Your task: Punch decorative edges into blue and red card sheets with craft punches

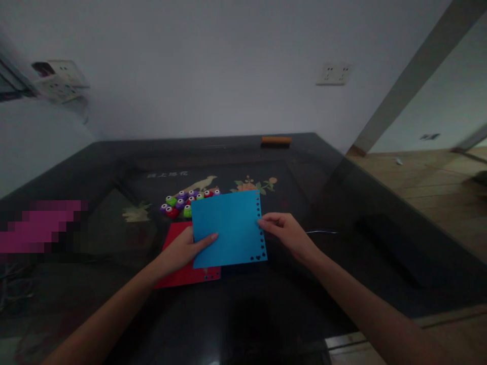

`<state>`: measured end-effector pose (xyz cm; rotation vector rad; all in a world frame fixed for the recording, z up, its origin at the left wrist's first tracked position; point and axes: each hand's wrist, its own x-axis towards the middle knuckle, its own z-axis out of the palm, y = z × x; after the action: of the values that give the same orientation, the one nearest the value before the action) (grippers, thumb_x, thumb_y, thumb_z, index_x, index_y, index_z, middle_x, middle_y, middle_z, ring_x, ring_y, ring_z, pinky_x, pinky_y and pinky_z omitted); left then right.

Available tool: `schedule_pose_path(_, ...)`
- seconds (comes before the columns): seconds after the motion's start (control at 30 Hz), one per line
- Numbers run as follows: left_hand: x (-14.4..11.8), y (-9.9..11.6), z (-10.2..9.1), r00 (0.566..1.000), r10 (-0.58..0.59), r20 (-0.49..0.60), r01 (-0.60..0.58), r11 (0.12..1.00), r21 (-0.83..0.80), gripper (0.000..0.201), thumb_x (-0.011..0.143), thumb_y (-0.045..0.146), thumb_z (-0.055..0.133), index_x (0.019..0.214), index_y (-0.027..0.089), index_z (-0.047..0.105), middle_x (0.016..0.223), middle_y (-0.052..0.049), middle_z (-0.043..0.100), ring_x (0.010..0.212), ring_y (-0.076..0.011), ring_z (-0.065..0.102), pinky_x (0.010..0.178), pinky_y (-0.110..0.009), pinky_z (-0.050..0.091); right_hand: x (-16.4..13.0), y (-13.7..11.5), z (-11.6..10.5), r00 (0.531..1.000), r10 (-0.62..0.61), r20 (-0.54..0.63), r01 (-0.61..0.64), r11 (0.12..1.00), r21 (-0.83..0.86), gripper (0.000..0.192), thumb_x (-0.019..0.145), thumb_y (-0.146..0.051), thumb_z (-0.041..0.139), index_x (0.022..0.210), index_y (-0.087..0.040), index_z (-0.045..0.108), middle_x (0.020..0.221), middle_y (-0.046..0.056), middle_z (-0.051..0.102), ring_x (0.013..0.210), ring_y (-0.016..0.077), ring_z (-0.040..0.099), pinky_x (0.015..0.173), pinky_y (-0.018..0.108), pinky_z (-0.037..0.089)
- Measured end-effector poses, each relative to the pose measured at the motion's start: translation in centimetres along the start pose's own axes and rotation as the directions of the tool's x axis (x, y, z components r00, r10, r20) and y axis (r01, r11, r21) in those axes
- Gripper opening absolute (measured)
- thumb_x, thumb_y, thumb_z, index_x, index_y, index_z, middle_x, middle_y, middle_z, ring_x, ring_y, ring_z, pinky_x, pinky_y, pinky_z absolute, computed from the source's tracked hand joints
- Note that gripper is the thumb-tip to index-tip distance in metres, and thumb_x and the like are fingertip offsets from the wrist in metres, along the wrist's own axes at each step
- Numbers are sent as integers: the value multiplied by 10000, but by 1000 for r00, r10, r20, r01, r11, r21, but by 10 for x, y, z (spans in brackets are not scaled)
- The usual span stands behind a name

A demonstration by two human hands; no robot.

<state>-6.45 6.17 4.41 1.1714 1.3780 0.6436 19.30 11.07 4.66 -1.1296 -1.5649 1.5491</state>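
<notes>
Both hands grip the blue sheet (228,228) above the table (380,238), left hand (186,248) clamped on its left edge, right hand (285,233) pinching the punched edge; red sheet (182,274) underneath; loose pinch could let it slip or crease.

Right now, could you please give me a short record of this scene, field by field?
Left hand: left hand grips the left edge of the blue paper sheet.
Right hand: right hand pinches its right edge, by the row of punched holes.
Underneath: red paper sheet lies flat on the dark table, partly covered by the blue one.
Behind: cluster of small coloured punches on the table.
Far edge: orange block.
Wall: socket plate.
</notes>
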Motion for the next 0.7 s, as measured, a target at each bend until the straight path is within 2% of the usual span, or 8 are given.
schedule_pose_path(0.1, 8, -5, 3, 996, -6, -90, 9, 999, 40, 601, 773, 569, 602, 1219, 183, 487, 1054, -109, 710, 825, -274, 709, 712, -404, 596, -2, 3, -5, 1000, 21, 2, -21, 1000, 4, 138, 772, -299, 643, 728, -168, 629, 644, -25, 583, 602, 109, 521, 609, 262, 401)
schedule_pose_path(0.17, 9, -10, 5, 995, 2, -95, 3, 999, 49, 581, 773, 589, 585, 1173, 173, 518, 1022, -109, 718, 813, -278, 709, 713, -408, 597, -2, 6, -6, 999, 43, 3, -43, 999, 2, 109, 762, -269, 654, 725, -169, 632, 640, -25, 588, 601, 110, 528, 608, 261, 402)
schedule_pose_path(0.3, 1, -14, 11, 997, 10, -81, -6, 999, 51, 626, 719, 577, 646, 1192, 188, 519, 1166, -108, 671, 977, -300, 671, 827, -426, 574, -3, 13, -5, 997, 74, 2, -74, 997, -15, 100, 762, -266, 661, 727, -172, 657, 643, -20, 604, 589, 107, 520, 577, 250, 385)
schedule_pose_path(0.43, -10, -7, 16, 989, -22, -145, 38, 993, 111, 702, 690, 527, 683, 1266, 188, 471, 1224, -121, 639, 1052, -320, 637, 875, -461, 551, -4, 16, -3, 996, 94, 1, -94, 996, 10, 100, 756, -277, 668, 746, -178, 680, 680, -6, 637, 615, 113, 542, 594, 252, 401)
schedule_pose_path(0.7, -10, -6, 10, 974, 20, -225, 36, 969, 243, 627, 723, 506, 634, 1252, 188, 520, 1242, -102, 630, 1091, -320, 615, 927, -439, 521, -6, 9, -4, 989, 133, 56, -134, 991, 17, 128, 773, -275, 648, 833, -172, 694, 716, 9, 673, 640, 118, 581, 609, 252, 433)
